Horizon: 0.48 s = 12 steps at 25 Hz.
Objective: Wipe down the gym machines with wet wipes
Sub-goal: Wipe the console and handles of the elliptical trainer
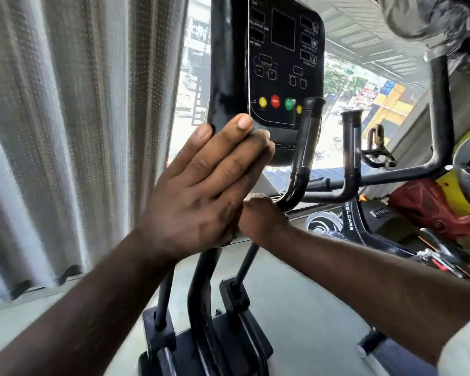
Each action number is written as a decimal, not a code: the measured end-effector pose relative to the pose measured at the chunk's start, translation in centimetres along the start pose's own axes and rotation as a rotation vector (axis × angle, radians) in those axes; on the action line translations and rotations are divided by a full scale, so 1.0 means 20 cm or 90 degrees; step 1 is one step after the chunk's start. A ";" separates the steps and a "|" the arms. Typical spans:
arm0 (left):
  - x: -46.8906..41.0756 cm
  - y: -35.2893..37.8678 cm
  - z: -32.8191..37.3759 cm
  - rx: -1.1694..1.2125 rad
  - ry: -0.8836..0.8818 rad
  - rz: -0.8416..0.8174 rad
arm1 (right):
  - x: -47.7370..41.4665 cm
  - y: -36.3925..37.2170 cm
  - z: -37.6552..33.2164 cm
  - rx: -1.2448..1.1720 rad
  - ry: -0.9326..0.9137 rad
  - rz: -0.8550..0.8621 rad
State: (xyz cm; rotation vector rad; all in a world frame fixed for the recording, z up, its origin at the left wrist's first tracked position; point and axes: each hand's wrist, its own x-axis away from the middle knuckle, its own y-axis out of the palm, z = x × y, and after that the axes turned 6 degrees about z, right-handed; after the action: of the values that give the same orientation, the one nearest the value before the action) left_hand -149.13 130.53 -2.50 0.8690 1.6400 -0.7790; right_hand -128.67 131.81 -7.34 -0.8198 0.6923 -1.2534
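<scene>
The person is standing right up against the gym machine, and the left hand [209, 185] is pressing flat on the bottom left corner of its black control panel [282, 63], fingers straight and held close together. A pale sliver is peeking out by the fingertips; I am taking that for the wet wipe [266, 134], with the rest of it hidden under the palm, though I cannot be sure. The right hand [261, 221] is sitting lower, at the bend of the near handlebar [307, 142]. Its fingers are turned away from me, so I cannot tell whether it is gripping the tube or only resting there.

What is worrying me is how near the wiping hand is to the row of buttons. The red stop button [275, 101] and the green button [290, 103] are just above the fingertips, and a firm upward swipe could be pressing one. A dripping wipe could also be pushing moisture into the panel's lower seam. With the hand flat and not pinching, the wipe could be slipping out and dropping to the floor.
</scene>
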 end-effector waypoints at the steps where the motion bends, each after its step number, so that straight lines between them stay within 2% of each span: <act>1: 0.01 0.00 -0.01 0.000 0.003 -0.014 | 0.07 0.00 0.05 0.068 -0.025 0.008; 6: 0.00 -0.01 0.04 0.032 -0.031 -0.026 | 0.38 -0.16 0.27 0.166 -0.126 0.004; 9: 0.00 0.01 0.06 0.050 -0.051 -0.009 | 0.46 -0.15 0.36 0.186 -0.173 0.123; 11: 0.00 0.00 0.07 0.061 -0.060 -0.006 | 0.47 -0.06 0.39 0.197 -0.158 0.212; 12: -0.01 -0.01 0.07 0.065 -0.065 -0.011 | 0.46 0.00 0.36 0.185 -0.152 0.219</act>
State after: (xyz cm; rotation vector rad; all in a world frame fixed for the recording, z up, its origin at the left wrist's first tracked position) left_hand -148.49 129.26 -2.69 0.8726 1.5300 -0.9110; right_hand -121.02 123.92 -3.54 -0.5689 0.4226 -0.9001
